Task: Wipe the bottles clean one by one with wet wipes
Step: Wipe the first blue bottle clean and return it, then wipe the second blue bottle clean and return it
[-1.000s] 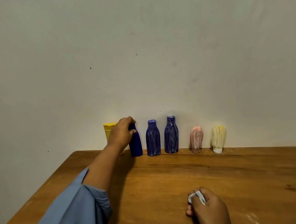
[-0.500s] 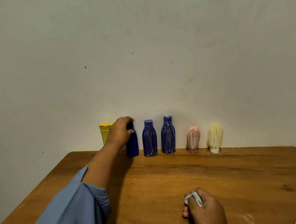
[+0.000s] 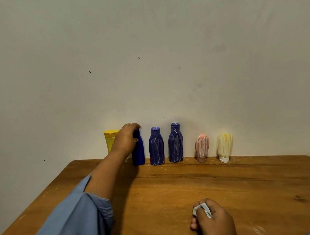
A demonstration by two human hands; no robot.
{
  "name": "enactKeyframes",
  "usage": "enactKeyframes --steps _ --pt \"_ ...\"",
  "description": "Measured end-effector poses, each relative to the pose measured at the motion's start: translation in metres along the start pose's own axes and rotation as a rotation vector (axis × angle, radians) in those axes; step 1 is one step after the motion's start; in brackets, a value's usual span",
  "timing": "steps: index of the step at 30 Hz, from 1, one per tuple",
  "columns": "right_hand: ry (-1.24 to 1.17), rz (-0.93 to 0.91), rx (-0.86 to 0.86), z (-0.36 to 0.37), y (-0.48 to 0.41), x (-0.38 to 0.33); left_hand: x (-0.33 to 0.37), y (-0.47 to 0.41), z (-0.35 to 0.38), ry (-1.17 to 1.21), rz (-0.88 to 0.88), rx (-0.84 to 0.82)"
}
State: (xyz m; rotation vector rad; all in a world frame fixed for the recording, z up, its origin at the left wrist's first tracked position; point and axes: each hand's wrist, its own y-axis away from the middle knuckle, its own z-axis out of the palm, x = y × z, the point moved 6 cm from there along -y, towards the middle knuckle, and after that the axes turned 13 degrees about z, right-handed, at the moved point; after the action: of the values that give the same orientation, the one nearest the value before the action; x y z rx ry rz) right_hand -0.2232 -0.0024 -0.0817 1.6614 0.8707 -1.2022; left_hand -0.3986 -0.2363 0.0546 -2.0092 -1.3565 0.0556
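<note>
Against the wall, along the far edge of the brown wooden table [image 3: 196, 189], stands your row of containers, lined up so you can take them in turn. Your left hand [image 3: 124, 139] is stretched out to the smooth dark blue plastic bottle [image 3: 138, 153], fingers curled around its neck and shoulder; it sits upright on the table, touching nothing but your hand. Its surface looks free of marks, so you are probably setting it back clean or steadying it.

Just behind your hand is the yellow flat-topped tube [image 3: 110, 141], partly hidden. To the right stand two more blue bottles, the shorter streaked blue bottle [image 3: 156, 147] and the taller streaked blue bottle [image 3: 175, 144], both covered in white smears. Further along, well apart, are the pink upturned tube [image 3: 202, 146] and the pale yellow upturned tube with a white cap [image 3: 225, 146], equally streaked, so most of the work seems to lie ahead.

Your right hand [image 3: 217, 223] rests near you, closed in a fist around the crumpled white wet wipe [image 3: 202, 209], kept ready for the next bottle.
</note>
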Motion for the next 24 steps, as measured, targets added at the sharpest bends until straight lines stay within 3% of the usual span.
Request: enactKeyframes --steps 11,18,24 --pt "-0.006 0.028 0.002 0.001 0.000 0.001 0.003 0.003 -0.001 -0.052 0.023 0.017" --pt "-0.011 -0.013 0.001 -0.003 0.000 -0.005 0.035 -0.003 -0.011 -0.446 0.104 0.087" --pt "0.006 -0.007 -0.009 -0.001 -0.001 -0.004 0.062 -0.011 0.020 -0.454 0.235 -0.127"
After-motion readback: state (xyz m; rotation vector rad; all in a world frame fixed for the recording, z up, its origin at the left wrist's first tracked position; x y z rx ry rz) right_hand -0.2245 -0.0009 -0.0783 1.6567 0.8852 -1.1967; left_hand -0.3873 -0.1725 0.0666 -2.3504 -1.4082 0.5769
